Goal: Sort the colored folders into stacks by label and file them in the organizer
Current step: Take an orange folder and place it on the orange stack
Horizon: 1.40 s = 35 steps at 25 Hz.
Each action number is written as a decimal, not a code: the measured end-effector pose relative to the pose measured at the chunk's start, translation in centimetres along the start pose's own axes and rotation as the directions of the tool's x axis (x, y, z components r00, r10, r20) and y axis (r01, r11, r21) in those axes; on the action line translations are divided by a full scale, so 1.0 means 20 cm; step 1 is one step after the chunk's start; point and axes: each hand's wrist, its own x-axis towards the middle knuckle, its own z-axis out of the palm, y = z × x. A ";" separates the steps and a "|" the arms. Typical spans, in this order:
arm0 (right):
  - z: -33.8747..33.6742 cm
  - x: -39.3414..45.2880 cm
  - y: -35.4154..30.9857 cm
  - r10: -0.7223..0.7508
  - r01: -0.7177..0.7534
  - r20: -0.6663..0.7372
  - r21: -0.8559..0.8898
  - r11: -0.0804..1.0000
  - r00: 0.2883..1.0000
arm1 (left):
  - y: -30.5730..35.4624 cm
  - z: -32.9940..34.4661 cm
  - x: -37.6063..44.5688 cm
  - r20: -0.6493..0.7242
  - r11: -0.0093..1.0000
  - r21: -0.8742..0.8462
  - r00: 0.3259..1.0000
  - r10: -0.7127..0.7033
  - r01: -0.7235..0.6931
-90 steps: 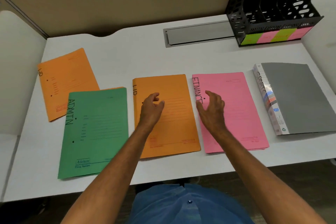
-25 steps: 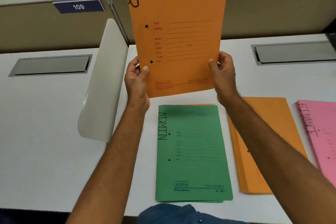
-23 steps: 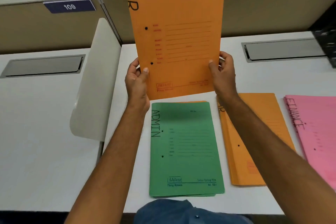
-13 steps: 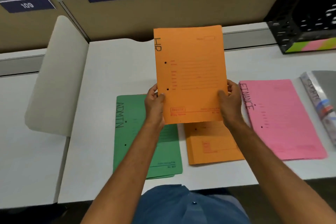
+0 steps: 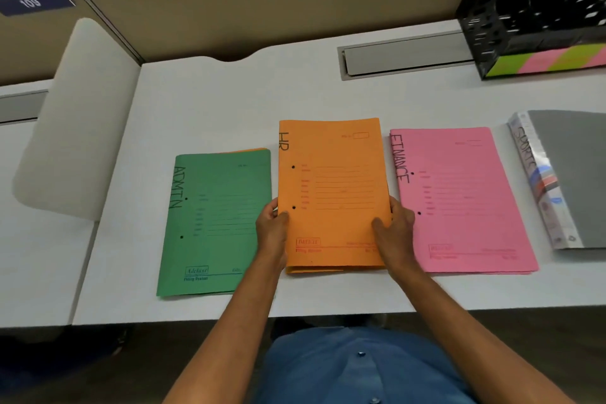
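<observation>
An orange folder marked HR (image 5: 331, 187) lies on top of another orange folder in the middle of the desk. My left hand (image 5: 272, 229) pinches its left edge and my right hand (image 5: 393, 226) pinches its right edge. Left of it sits a green ADMIN folder (image 5: 216, 223) with an orange edge showing beneath its far side. To the right is a pink FINANCE folder (image 5: 459, 200). A grey folder with a printed spine (image 5: 564, 174) is at the far right. The black mesh organizer (image 5: 531, 10) stands at the back right.
The white desk (image 5: 229, 102) has a grey cable hatch (image 5: 403, 56) at the back. Strips of green and pink sticky notes (image 5: 547, 59) line the organizer's base. A beige partition with plates 109 and 110 runs behind, and a rounded white divider (image 5: 75, 121) stands at the left.
I lifted the HR folder from the far left, held it upright, then lowered it onto the orange folder in the middle. Both hands still hold its edges.
</observation>
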 end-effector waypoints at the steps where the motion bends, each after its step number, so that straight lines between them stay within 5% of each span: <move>1: -0.02 -0.01 0.02 -0.009 0.009 0.022 -0.015 1.000 1.000 | -0.03 0.01 -0.01 -0.023 1.000 0.020 1.000 0.005 -0.004; 10: -0.07 -0.05 0.04 -0.019 0.046 0.123 -0.214 0.976 0.992 | -0.07 0.04 0.00 -0.049 0.983 0.179 0.998 0.037 -0.028; 19: 0.00 -0.14 0.02 -0.042 0.136 0.174 -0.574 0.807 0.984 | -0.12 0.03 0.03 0.042 0.845 0.516 0.989 0.140 -0.141; 28: 0.09 -0.15 -0.02 -0.011 0.068 0.101 -0.576 0.815 0.995 | -0.05 -0.08 0.06 0.152 0.912 0.396 0.987 0.052 -0.109; 35: 0.34 -0.12 -0.28 -0.148 0.171 0.097 -0.308 0.936 0.984 | 0.12 -0.40 0.19 0.054 0.933 0.344 0.994 0.098 -0.111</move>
